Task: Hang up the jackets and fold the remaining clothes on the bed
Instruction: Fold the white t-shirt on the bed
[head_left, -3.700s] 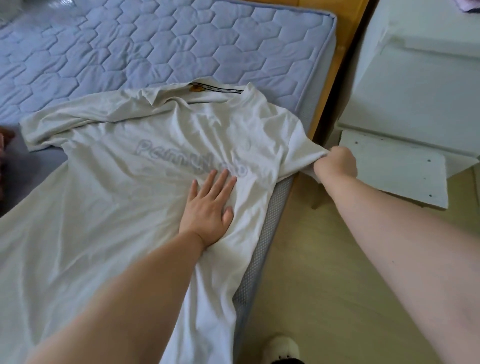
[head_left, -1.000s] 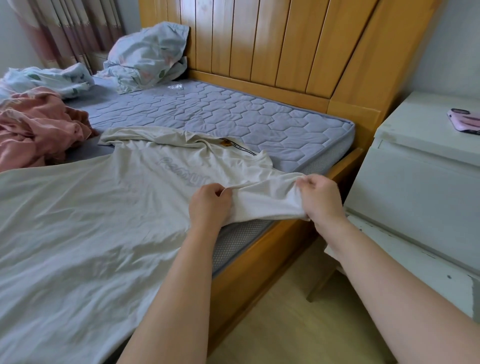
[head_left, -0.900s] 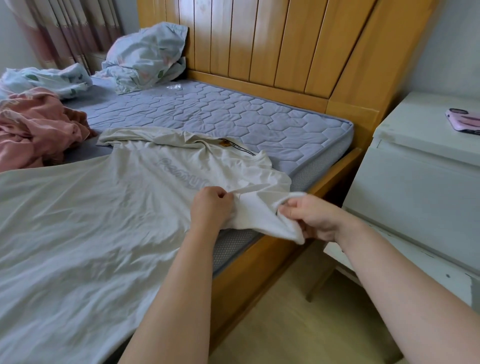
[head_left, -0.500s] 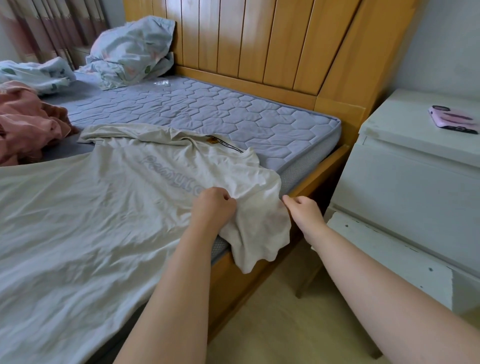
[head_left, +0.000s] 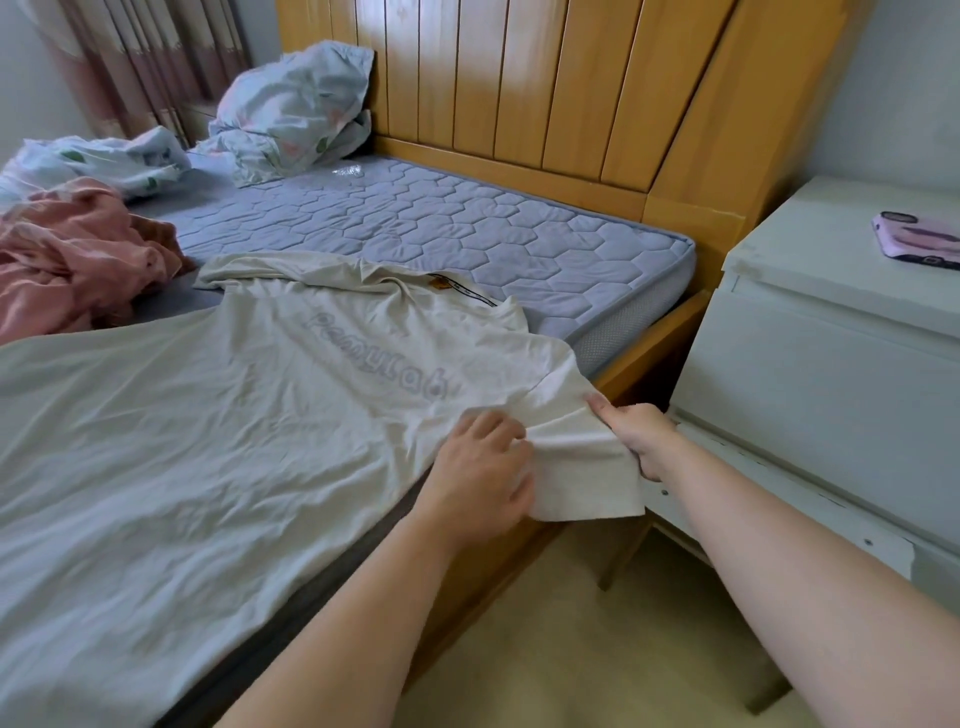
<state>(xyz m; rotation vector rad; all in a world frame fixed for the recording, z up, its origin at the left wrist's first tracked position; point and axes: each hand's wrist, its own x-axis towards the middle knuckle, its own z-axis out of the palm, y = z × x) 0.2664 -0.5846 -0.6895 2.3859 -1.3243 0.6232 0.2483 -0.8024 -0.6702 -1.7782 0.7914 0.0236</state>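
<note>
A white shirt (head_left: 260, 415) lies spread flat on the grey quilted mattress (head_left: 467, 234), one sleeve (head_left: 582, 478) hanging over the wooden bed edge. The left hand (head_left: 478, 462) grips the cloth at the sleeve seam and the right hand (head_left: 636, 431) pinches the sleeve's far side. A pink garment (head_left: 67, 249) is heaped at the left, and crumpled bedding (head_left: 291, 109) leans against the headboard (head_left: 519, 78). A phone (head_left: 917, 239) lies on the white nightstand (head_left: 805, 389).

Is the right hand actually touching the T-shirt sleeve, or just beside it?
Touching. The head view shows the right hand pinching the T-shirt sleeve, with the thumb on top of the fabric and the fingers underneath.
</note>
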